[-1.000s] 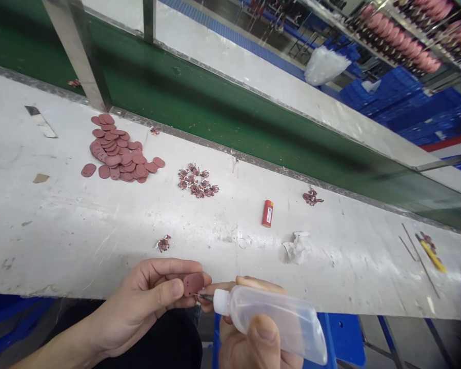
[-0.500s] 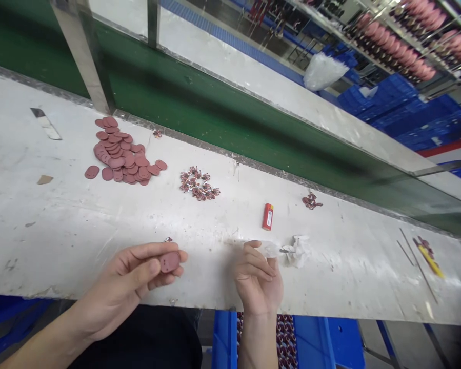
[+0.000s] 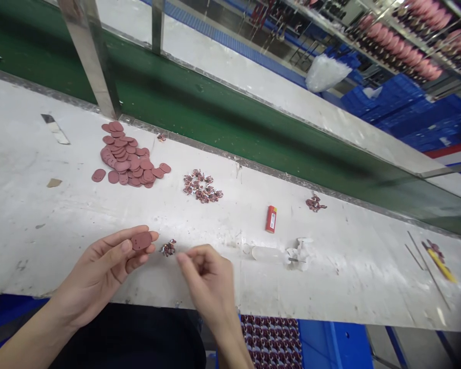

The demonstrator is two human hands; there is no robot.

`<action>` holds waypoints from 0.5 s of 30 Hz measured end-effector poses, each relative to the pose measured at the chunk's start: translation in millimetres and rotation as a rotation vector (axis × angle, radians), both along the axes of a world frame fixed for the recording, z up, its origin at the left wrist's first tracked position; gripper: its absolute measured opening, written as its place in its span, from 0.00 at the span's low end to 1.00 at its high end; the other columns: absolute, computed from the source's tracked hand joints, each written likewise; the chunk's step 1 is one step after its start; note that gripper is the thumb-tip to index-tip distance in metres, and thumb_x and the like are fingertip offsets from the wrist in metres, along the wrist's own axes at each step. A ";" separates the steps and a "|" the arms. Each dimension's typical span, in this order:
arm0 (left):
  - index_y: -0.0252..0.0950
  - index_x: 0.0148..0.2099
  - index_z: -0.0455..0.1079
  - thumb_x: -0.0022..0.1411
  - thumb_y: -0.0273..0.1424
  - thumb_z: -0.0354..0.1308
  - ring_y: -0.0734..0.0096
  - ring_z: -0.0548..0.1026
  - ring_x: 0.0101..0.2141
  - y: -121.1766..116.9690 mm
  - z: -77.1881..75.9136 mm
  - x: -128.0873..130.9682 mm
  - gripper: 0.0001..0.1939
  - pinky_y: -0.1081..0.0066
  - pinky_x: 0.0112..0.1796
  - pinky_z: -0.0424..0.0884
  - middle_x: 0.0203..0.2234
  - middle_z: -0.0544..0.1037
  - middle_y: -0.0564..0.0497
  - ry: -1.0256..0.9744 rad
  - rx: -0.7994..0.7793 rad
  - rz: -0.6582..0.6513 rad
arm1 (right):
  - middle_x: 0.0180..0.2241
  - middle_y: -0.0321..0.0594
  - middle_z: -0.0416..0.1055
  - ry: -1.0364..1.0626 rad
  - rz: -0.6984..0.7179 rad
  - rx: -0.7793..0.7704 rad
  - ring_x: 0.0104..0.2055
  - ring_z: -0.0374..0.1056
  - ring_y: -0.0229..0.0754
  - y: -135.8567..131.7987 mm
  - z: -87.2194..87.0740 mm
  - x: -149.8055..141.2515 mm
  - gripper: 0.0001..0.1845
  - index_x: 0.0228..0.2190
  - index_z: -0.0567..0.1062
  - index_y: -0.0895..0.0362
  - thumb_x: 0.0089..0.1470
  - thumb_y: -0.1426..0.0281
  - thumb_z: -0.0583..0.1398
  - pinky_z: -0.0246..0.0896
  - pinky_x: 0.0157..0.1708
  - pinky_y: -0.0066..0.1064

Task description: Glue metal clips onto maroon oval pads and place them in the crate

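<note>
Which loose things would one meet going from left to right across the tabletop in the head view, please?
Flat metal strip, pile of reddish-brown discs, larger cluster of small figures, red lighter, smaller brown cluster, yellow tool.

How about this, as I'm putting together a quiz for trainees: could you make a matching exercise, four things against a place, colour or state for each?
Things
1. Lighter
2. Squeeze bottle
3. Small figure nearest the hands
4. Oval piece raised off the table

Places, colours or states
A. On the tabletop, between the left hand and the right hand
B. Red, with a yellow patch at one end
C. In the fingers of the left hand
D. Lying down, tip at the crumpled white paper

Right pairs: 1-B, 2-D, 3-A, 4-C
</note>
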State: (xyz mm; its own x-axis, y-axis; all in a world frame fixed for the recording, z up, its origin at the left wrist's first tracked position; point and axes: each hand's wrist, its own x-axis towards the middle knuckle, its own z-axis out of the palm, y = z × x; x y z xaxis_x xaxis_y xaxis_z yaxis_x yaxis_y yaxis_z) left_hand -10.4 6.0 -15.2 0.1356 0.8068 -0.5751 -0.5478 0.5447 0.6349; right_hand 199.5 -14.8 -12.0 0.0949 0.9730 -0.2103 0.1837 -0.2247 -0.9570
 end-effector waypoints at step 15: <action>0.40 0.47 0.84 0.56 0.38 0.75 0.66 0.83 0.41 -6.2 14.5 8.1 0.17 0.79 0.41 0.80 0.44 0.87 0.46 -0.029 -0.008 0.012 | 0.33 0.40 0.80 0.008 0.104 -0.092 0.35 0.78 0.44 12.3 17.6 4.3 0.14 0.44 0.76 0.54 0.61 0.58 0.62 0.72 0.35 0.34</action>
